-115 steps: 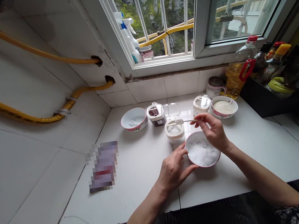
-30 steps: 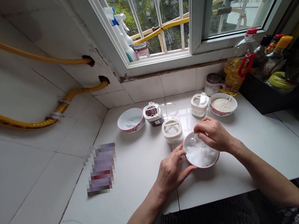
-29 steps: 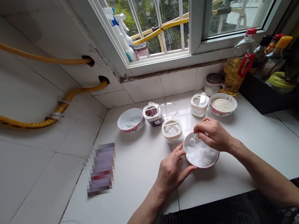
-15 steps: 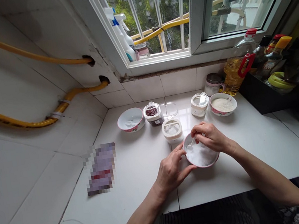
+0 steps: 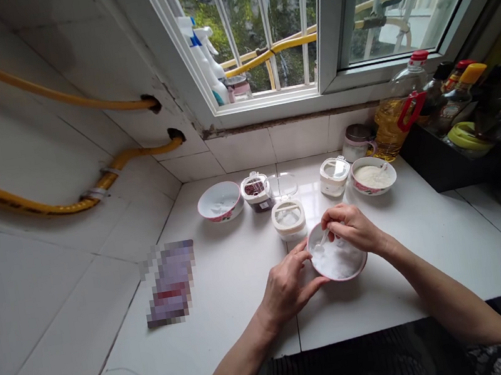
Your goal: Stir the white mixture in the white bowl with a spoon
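Note:
My left hand (image 5: 289, 283) grips the left rim of a pink-edged bowl (image 5: 366, 263), fingers at its far left side and thumb at its near side. White grains (image 5: 341, 262) that look like salt or sugar fill the bowl. Pinched in my right hand (image 5: 349, 226) is a small white spoon (image 5: 321, 243), its tip down at the grains near the left wall. Just behind the bowl stands a clear jar (image 5: 289, 222) with white contents; its transparent lid (image 5: 281, 186) is flipped up at the back.
A jar of dark red grains (image 5: 257, 193) and a flowered bowl (image 5: 219, 202) stand at the back left. To the right are another lidded jar (image 5: 334, 175), a bowl of pale grains (image 5: 373, 175), an oil bottle (image 5: 402, 106) and a black box (image 5: 430, 152). A blurred purple packet (image 5: 170, 282) lies left.
The spoon has shifted very slightly in the bowl and shows a little more clearly. Both hands stay in nearly the same place.

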Demonstrator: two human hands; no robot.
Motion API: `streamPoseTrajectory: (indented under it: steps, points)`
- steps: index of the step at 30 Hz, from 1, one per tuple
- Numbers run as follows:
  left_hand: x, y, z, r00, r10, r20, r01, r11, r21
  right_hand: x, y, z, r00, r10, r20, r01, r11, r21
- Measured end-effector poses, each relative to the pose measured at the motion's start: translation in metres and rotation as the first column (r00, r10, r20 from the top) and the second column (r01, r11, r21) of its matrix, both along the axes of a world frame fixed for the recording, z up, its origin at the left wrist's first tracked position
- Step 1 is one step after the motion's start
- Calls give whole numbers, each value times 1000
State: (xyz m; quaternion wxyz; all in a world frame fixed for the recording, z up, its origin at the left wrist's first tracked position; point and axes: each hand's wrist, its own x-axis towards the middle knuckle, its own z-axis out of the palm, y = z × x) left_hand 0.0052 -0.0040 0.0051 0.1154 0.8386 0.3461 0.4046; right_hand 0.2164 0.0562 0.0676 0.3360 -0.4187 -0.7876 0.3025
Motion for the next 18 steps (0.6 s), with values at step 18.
streamPoseTrajectory:
  steps: [18]
  points:
    - [1,1,-3,1000,0,2,0,1000,10,7,16,0,817,-341,-466,94,875,-475]
